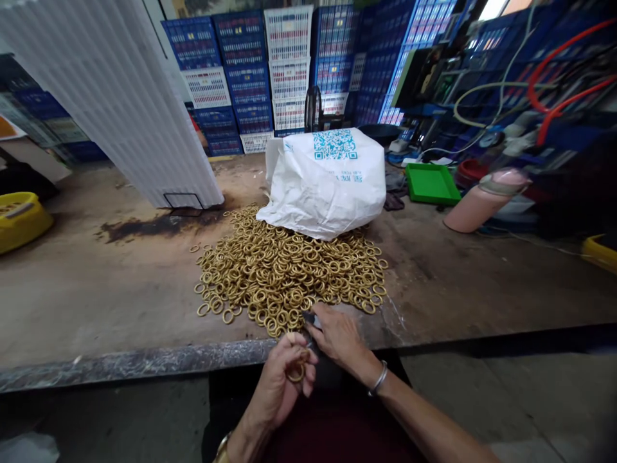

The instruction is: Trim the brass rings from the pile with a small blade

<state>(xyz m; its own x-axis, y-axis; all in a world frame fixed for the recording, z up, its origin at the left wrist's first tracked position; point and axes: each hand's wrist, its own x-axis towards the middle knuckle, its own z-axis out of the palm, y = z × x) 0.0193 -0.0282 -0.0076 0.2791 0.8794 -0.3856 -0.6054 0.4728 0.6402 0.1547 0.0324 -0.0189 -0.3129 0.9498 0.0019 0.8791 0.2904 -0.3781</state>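
A heap of brass-coloured rings [284, 270] lies on the workbench near its front edge. My left hand [282, 379], at that edge, is closed with a brass ring [295, 373] in its curled fingers; whether it holds more than one I cannot tell. Just to its right, my right hand [342, 337] is closed with thumb and forefinger on a small dark grey piece [310, 317]. Its exact kind is too blurred to name. The fingertips of both hands are close together, beside the nearest rings. A white sack [332, 186] lies on the back of the heap.
A white corrugated panel [139, 109] leans in a black wire stand at the left. A yellow basket [22, 222] sits far left. To the right are a green tray [432, 182] and a pink bottle [482, 202]. Stacked blue and white crates [243, 83] stand behind the workbench [120, 302].
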